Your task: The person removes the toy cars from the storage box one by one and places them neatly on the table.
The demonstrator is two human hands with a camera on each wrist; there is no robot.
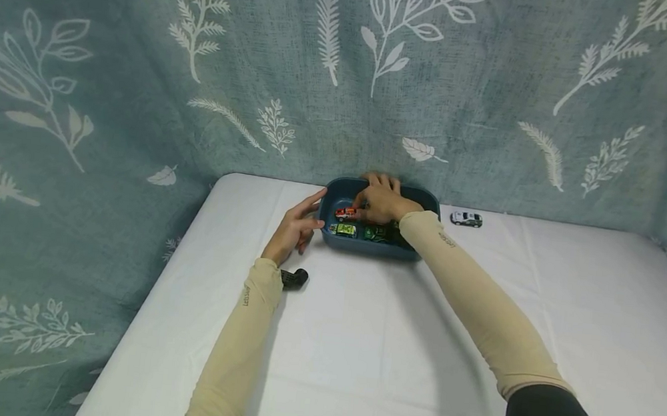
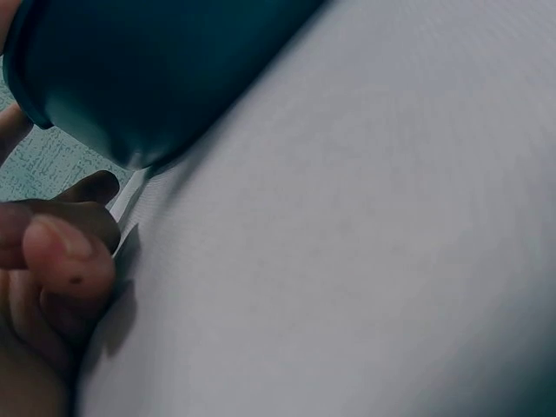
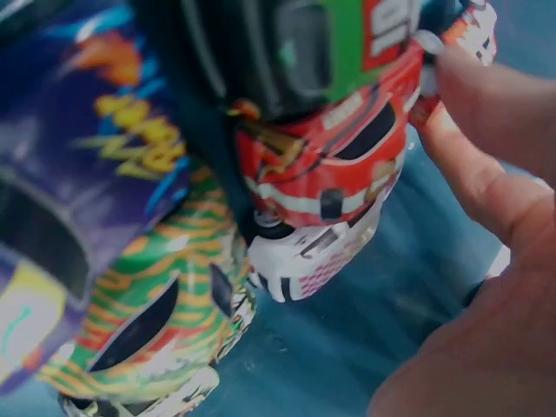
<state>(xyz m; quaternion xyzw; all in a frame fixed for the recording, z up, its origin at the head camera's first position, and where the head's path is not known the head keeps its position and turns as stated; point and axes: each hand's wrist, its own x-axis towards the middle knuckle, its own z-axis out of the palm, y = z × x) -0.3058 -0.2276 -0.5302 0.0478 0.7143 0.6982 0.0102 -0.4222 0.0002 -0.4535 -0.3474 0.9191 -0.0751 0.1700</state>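
Observation:
A dark blue plastic bin (image 1: pixel 366 247) stands at the far edge of the table, holding several toy cars. My left hand (image 1: pixel 295 226) is at the bin's left end, its index finger and thumb stretched out to touch the rim; the other fingers fold beneath. Reaching into the bin, my right hand (image 1: pixel 384 201) pinches a red toy car (image 1: pixel 345 214) between thumb and finger. In front of it lie a yellow-green car (image 1: pixel 343 230) and a green car (image 1: pixel 375 233). The right wrist view shows a purple car (image 3: pixel 104 113) and an orange-and-green striped car (image 3: pixel 165 304) close up.
A silver-white toy car (image 1: pixel 466 219) sits on the white-covered table (image 1: pixel 344 343), right of the bin. A leaf-patterned curtain (image 1: pixel 341 128) hangs right behind the bin. Beside the left wrist is a black device (image 1: pixel 294 279).

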